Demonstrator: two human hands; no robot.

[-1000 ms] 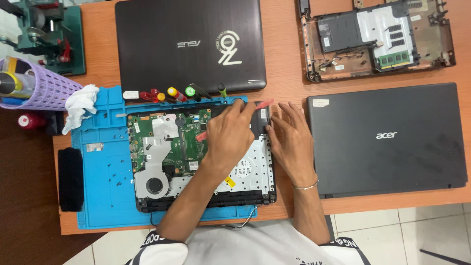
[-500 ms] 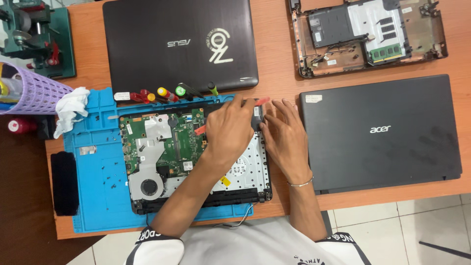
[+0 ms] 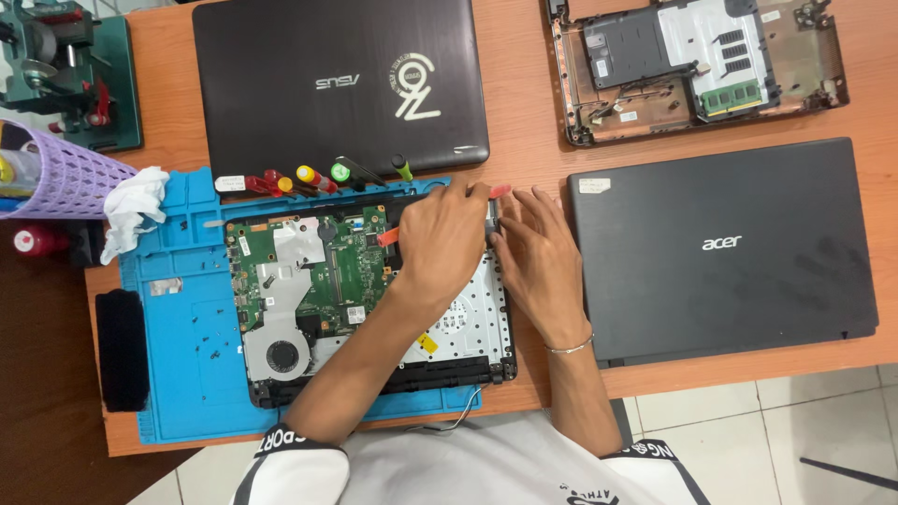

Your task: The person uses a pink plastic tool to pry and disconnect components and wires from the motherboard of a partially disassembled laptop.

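I see my left hand (image 3: 440, 245) and right hand (image 3: 535, 251) stay as before on the opened laptop (image 3: 369, 295) on the blue mat (image 3: 178, 365); left grips a red tool (image 3: 388, 237), right's grip I cannot tell

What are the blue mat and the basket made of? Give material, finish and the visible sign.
Blue mat: seemingly silicone or rubber, matte; moulded compartments and soft, glare-free surface suggest it. Lilac basket: apparently rigid plastic, slightly glossy; an even moulded lattice of holes shows. The left hand and right hand rest on the opened laptop.
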